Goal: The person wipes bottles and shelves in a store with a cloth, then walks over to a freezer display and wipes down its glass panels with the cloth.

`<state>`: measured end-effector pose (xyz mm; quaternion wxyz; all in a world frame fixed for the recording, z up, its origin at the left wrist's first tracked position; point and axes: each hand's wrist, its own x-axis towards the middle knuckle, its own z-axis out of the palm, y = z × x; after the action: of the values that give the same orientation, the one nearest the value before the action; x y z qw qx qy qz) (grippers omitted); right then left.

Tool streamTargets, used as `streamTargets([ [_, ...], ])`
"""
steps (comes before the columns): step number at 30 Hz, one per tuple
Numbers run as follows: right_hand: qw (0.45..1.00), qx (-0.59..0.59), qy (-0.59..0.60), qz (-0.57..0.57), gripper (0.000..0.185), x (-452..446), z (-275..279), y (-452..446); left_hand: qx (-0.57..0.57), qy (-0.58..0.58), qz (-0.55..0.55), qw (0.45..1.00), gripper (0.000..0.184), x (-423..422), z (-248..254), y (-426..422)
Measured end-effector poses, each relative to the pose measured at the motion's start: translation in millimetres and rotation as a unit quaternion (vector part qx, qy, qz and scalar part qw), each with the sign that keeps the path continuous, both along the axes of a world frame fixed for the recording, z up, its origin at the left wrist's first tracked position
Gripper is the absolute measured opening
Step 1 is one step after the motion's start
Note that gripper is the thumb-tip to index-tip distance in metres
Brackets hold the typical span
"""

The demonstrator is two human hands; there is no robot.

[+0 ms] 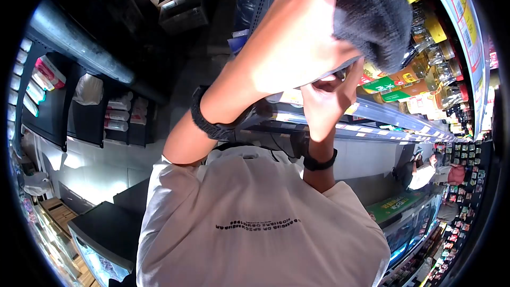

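Note:
My left hand (pixel 313 37) reaches across the upper middle, overexposed by bright light, its fingers against a dark grey cloth (pixel 374 18). The cloth is bunched up and hides most of those fingers. Just below, my right hand (pixel 330 93) is raised with bent fingers close to the underside of the left. Something dark shows between the two hands, too covered to name. Beside the cloth, several bottles (pixel 406 79) with red, green and yellow labels crowd the shelf. Both wrists wear dark bands.
The shelf's edge (pixel 372 111) with price tags runs below the bottles, and a curved price strip (pixel 465 16) borders the right. A cardboard box (pixel 180 18) stands at upper left. Shelves with white packs (pixel 118 114) are left. Another person (pixel 425 172) is far off at right.

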<state>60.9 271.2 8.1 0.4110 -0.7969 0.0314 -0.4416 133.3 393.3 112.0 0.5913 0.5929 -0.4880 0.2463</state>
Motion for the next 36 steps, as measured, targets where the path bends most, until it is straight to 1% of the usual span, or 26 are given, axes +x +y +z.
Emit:
streamTargets([
  [2,1.0,-0.004,-0.005,-0.012,0.096,0,-1,0,0.008,0.005,0.02,1.0,0.106,0,2,-5],
  [4,1.0,0.0,0.002,-0.019,0.097,0,0,1,0.037,0.02,-0.013,0.999,0.106,7,1,-9],
  [6,0.998,-0.036,-0.06,-0.007,0.098,4,2,2,0.037,0.011,-0.069,0.997,0.103,16,-3,-8],
  [7,0.998,-0.02,-0.057,-0.001,0.1,4,-1,1,0.04,-0.021,-0.066,0.997,0.102,24,-6,-9],
  [8,0.996,-0.059,-0.064,-0.022,0.099,4,-2,-1,0.043,-0.051,-0.063,0.996,0.102,31,-9,-9],
  [9,0.996,-0.059,-0.057,-0.024,0.097,6,-1,-1,0.047,0.064,-0.104,0.991,0.101,30,-14,-4],
  [10,0.997,-0.057,-0.049,-0.027,0.096,3,-1,1,0.011,0.036,-0.185,0.982,0.101,10,-10,10],
  [11,0.999,-0.052,-0.004,-0.001,0.097,-3,0,-1,0.015,0.005,-0.163,0.986,0.102,23,-23,7],
  [12,0.994,-0.083,-0.06,-0.033,0.095,3,-4,-1,0.019,-0.032,-0.14,0.989,0.103,39,-36,3],
  [14,0.996,-0.076,-0.047,-0.028,0.098,2,-4,1,0.114,0.054,-0.12,0.985,0.105,29,-45,21],
  [15,0.996,-0.074,-0.044,-0.03,0.098,1,-4,1,0.076,-0.003,-0.129,0.989,0.104,42,-68,16],
  [16,0.998,-0.06,-0.031,-0.004,0.096,-2,-4,1,0.076,0.0,-0.132,0.988,0.104,38,-71,16],
  [18,0.999,-0.047,-0.013,0.02,0.095,-9,-3,-1,0.109,0.111,-0.103,0.982,0.101,24,-77,16],
  [20,0.996,0.046,0.029,0.068,0.089,-14,2,-4,0.095,0.149,-0.119,0.977,0.099,17,-80,17],
  [21,0.983,0.139,0.014,0.121,0.082,-15,6,-1,0.075,0.193,-0.176,0.962,0.096,10,-77,20],
  [22,0.949,0.226,-0.032,0.218,0.075,-12,3,-10,0.055,0.235,-0.231,0.942,0.094,4,-69,23],
  [23,0.952,0.207,-0.015,0.223,0.071,-16,3,-14,0.082,0.195,-0.128,0.969,0.091,2,-60,18],
  [24,0.955,0.19,0.0,0.228,0.068,-20,3,-15,0.081,0.197,-0.124,0.969,0.091,8,-64,20],
  [26,0.958,0.187,-0.022,0.217,0.063,-19,-5,-11,0.042,0.198,-0.196,0.959,0.088,24,-76,23],
  [27,0.972,0.16,-0.019,0.169,0.06,-20,-8,-8,-0.036,0.213,-0.184,0.959,0.086,23,-82,25],
  [28,0.984,0.133,-0.016,0.118,0.056,-23,-10,-6,-0.104,0.228,-0.28,0.927,0.081,33,-95,27],
  [30,0.993,0.061,-0.011,0.098,0.039,-30,-18,-19,-0.038,0.468,-0.18,0.864,0.075,18,-107,70],
  [32,0.995,0.045,-0.048,0.069,0.029,-38,-31,-22,-0.114,0.498,-0.074,0.856,0.057,32,-172,93],
  [33,0.996,0.045,-0.044,0.07,0.029,-43,-40,-27,-0.115,0.502,-0.073,0.854,0.057,28,-176,91],
  [35,0.996,-0.063,-0.043,0.048,0.019,-51,-55,-40,-0.175,0.523,-0.028,0.834,0.056,19,-181,87],
  [36,0.996,-0.064,-0.043,0.055,0.019,-54,-56,-40,-0.187,0.534,-0.003,0.825,0.038,18,-191,89],
])
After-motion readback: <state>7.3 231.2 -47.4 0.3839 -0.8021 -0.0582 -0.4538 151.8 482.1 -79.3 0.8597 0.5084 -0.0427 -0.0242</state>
